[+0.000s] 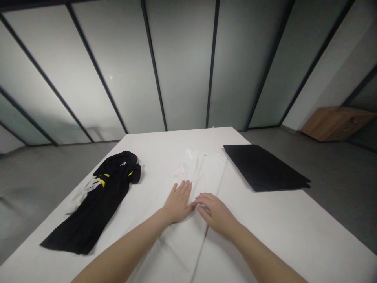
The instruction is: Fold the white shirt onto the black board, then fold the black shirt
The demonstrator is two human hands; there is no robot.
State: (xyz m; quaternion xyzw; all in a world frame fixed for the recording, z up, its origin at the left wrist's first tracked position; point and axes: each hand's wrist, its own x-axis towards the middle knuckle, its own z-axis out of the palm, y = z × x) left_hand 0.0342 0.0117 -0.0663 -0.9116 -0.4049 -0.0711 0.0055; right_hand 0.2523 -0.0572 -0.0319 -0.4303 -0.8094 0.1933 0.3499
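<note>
The white shirt lies folded long in the middle of the table. The left hand rests flat and open on it, and the right hand has curled fingers on the cloth, but whether it pinches I cannot tell. I think the flat palm should pin the fold while the other smooths outward. A black shirt at left and a black board at right lie apart, blocking nothing.
</note>
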